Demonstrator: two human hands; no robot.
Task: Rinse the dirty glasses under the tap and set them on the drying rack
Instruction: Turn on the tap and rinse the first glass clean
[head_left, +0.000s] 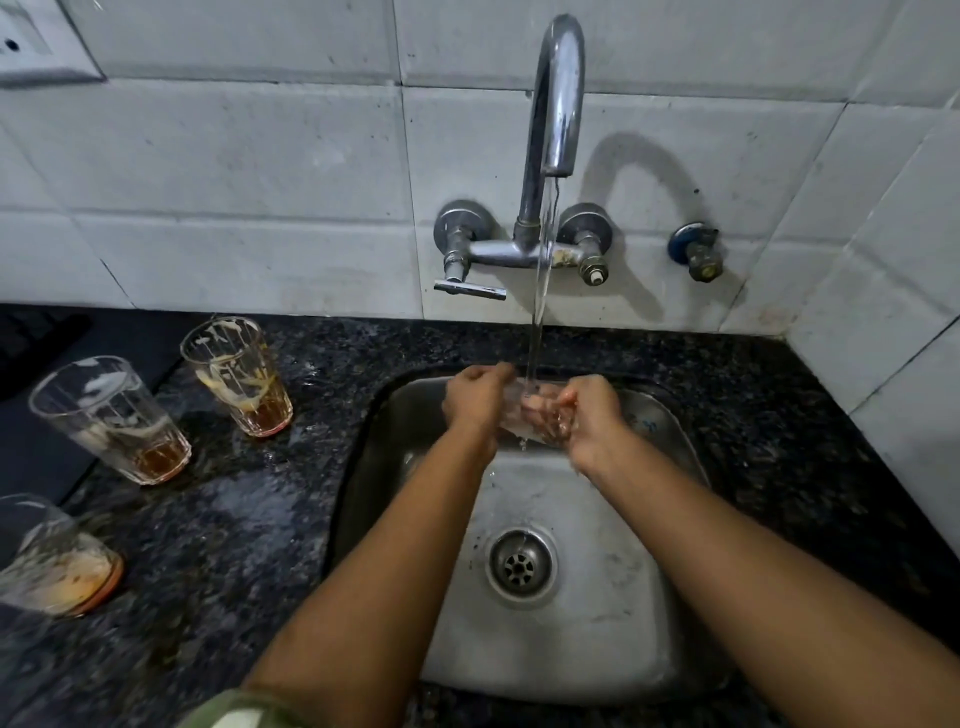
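Together, left hand (475, 397), right hand (592, 415), glass (524, 415) under tap (556, 98)

Black speckled counter (249, 519) lower left; grey steel sink (597, 597); pale grey tiles (234, 156) above; amber dregs in glasses (236, 374).

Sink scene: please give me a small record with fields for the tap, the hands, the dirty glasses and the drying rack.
tap: running, stream falls between the hands
left hand: holds the glass under the stream
right hand: fingers at the glass mouth
sink: steel, drain open
dirty glasses: three on the counter, left of sink
drying rack: not in view
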